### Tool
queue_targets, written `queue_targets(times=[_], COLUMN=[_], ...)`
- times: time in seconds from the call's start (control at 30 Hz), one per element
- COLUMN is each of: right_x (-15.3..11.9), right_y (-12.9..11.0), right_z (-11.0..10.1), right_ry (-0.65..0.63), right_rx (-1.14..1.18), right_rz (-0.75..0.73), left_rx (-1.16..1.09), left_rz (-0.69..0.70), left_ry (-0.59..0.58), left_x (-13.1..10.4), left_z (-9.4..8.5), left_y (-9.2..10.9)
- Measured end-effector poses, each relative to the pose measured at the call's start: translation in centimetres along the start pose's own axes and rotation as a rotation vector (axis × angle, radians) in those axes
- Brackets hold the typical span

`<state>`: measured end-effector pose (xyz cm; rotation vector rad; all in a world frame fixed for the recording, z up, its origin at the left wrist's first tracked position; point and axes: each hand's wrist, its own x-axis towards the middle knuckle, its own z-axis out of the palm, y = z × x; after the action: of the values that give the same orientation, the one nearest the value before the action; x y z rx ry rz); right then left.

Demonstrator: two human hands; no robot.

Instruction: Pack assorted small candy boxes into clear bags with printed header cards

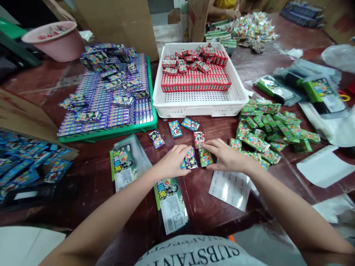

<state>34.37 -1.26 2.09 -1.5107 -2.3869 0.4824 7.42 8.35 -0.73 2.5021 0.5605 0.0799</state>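
Hands at the centre of the frame, above a dark red table (199, 207). Your left hand (172, 162) curves its thumb and fingers around a purple box (191, 159) and a blue box (183, 164), the latter partly hidden by the fingers; whether they grip, you cannot tell. Your right hand (229, 157) sets its parted thumb and fingers about a green box (205, 158) (a red box (199, 139) lies just above it); its grip likewise cannot be told. Just above your left hand lie two more blue boxes, one upright in the frame (175, 129) and one slanted (190, 124), with another purple box (156, 139) to their left. At upper left, a green tray (154, 123) bears rows of purple boxes; at upper centre, a white basket (199, 110) holds red ones. At centre right, green boxes form a loose heap (255, 141). Printed pouches (172, 207) lie at lower centre, below your left hand.
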Motion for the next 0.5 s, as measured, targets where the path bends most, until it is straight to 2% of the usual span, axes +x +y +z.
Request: queue_targets(times=[0.13, 0.2, 0.27, 0.37, 0.5], right_x=[0.6, 1.3, 2.2, 3.4, 4.7], right_y=[3.8, 5.9, 7.1, 7.2, 5.5], right_z=[-2.7, -3.3, -2.9, -1.4, 0.3], right_ry=[0.117, 0.07, -0.03, -0.093, -0.03], right_rx=[-0.14, -0.178, -0.135, -0.083, -0.129], right_rz=[0.112, 0.153, 0.13, 0.07, 0.02], left_rx=[-0.022, -0.014, 0.0, 0.022, 0.043], left_rz=[-0.049, -0.083, -0.13, -0.171, -0.18], left_ry=[0.011, 0.03, 0.055, 0.081, 0.103], left_x=[-1.0, -0.6, -0.1, 0.5, 0.8], left_z=[-0.4, -0.5, -0.6, -0.7, -0.5], left_y=[-0.3, -0.6, -0.9, -1.4, -1.5])
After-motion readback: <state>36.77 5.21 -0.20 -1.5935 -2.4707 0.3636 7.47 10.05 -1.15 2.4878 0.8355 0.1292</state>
